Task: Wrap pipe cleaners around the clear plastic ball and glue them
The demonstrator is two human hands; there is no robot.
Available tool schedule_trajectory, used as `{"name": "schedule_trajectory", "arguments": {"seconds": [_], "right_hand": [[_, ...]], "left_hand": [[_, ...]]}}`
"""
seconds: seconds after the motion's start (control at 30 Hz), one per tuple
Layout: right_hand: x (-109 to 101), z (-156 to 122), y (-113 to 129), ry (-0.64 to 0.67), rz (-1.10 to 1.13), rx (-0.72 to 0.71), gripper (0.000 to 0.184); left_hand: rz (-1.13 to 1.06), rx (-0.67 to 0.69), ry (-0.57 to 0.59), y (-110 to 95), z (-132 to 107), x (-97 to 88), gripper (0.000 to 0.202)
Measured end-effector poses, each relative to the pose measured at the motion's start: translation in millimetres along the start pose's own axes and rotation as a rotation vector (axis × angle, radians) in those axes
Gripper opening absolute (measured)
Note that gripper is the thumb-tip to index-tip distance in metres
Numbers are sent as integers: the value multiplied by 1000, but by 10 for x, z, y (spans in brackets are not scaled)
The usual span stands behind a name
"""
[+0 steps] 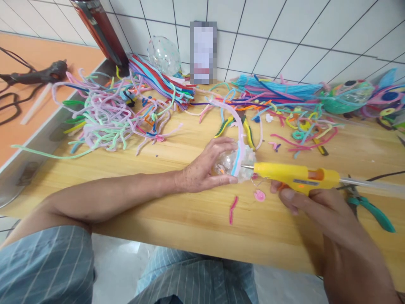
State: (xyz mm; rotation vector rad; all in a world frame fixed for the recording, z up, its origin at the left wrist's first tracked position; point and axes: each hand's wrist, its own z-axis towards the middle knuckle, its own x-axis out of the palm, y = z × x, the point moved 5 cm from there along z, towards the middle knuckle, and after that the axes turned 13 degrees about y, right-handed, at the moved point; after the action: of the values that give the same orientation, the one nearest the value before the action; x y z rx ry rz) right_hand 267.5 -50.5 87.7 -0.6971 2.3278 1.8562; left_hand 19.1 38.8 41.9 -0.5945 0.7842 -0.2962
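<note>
Left hand (205, 169): fingers curled about half closed, thumb low and fingers over the top, cupping a clear ball (226, 162) that rests on the desk (177, 219) near its middle. Right hand (316, 207): closed round the grip of a yellow glue gun (294, 175) at 3 o'clock of the ball; the metal nozzle (247, 167) touches, or all but touches, the ball's right face beside a pink-and-blue chenille stem (239, 147) arched over it. Hazards, as judged: the left thumb lies close under the nozzle, so a slip or a run of hot glue may burn skin; the ball, round and slick, may roll under the tip's push; its thin wall may soften under lingering heat; the springy stem may lift before glue sets. Materials: ball, glossy transparent plastic, spherical, coloured bits inside; stem, fuzzy, bent in a hoop; gun, hard matt plastic, translucent glue stick at the rear. Desk: pale smooth wood. At 6 o'clock, a short pink offcut (232, 210); at 4 o'clock, teal-handled pliers (375, 211); at 10 o'clock, a loose tangle of pastel stems (107, 114); at 1 o'clock, a straight blue bundle (278, 86).
</note>
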Motion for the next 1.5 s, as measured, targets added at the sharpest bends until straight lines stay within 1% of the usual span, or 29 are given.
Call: {"name": "schedule_trajectory", "arguments": {"seconds": [0.17, 0.37, 0.47, 0.57, 0.77, 1.07, 1.2, 1.43, 1.5], "right_hand": [[28, 15, 38, 16, 11, 39, 41], [2, -5, -20, 19, 14, 54, 42], [9, -8, -42, 45, -3, 72, 42], [18, -2, -68, 70, -13, 48, 41], [-30, 4, -110, 8, 16, -23, 31], [22, 23, 3, 46, -29, 43, 43], [12, 20, 37, 14, -18, 65, 47], [-3, 21, -6, -5, -10, 71, 46], [1, 28, -32, 9, -5, 77, 46]], "left_hand": [[12, -5, 9, -8, -3, 4, 77], [14, -3, 17, -8, -3, 8, 76], [5, -12, 5, -2, -1, 2, 74], [-3, -25, 5, 5, 0, -3, 74], [2, -17, 26, -7, -4, 3, 77], [-2, -25, 28, 12, 0, -1, 76], [8, -11, 17, 11, -2, 7, 78], [-14, -15, -3, 11, 1, 6, 76], [-20, -24, 3, 8, -3, 1, 77]]}}
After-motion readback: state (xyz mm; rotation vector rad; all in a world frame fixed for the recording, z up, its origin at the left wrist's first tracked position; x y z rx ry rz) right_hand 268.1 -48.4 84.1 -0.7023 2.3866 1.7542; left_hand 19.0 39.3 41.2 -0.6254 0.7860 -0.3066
